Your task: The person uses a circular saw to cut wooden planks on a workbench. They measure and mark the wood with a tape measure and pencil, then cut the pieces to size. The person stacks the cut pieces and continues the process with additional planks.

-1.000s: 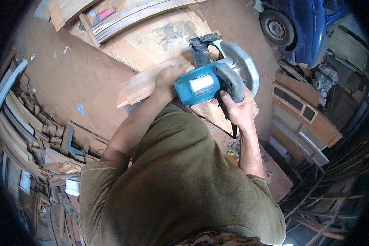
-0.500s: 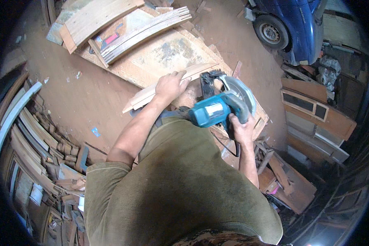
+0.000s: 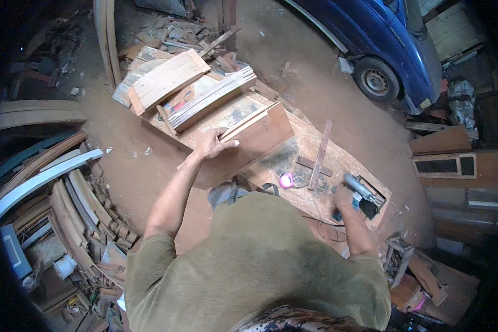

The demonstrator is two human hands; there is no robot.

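Note:
My left hand (image 3: 213,145) grips the upper edge of a pair of wooden boards (image 3: 263,138), thumb over the near side. The boards are tilted up, with a broad reddish-brown face showing. At the right end of the low worktable (image 3: 252,174), my right hand (image 3: 343,198) is closed round the handle of a teal circular saw (image 3: 359,188). The saw rests on or just above the tabletop; its underside is hidden. Between my hands lie a pink-and-white tape measure (image 3: 286,180) and a wooden try square (image 3: 320,157).
Thick curved timber pieces (image 3: 169,80) lie at the table's far left end. A dark power cord (image 3: 326,223) hangs near my right forearm. Stacked lumber (image 3: 74,205) fills the left side. A blue vehicle (image 3: 365,39) stands far right, wooden panels (image 3: 454,166) nearer.
The saw has moved right, off the boards, to the table's right end with my right hand. My left hand has tipped the boards up, uncovering the tape measure and try square.

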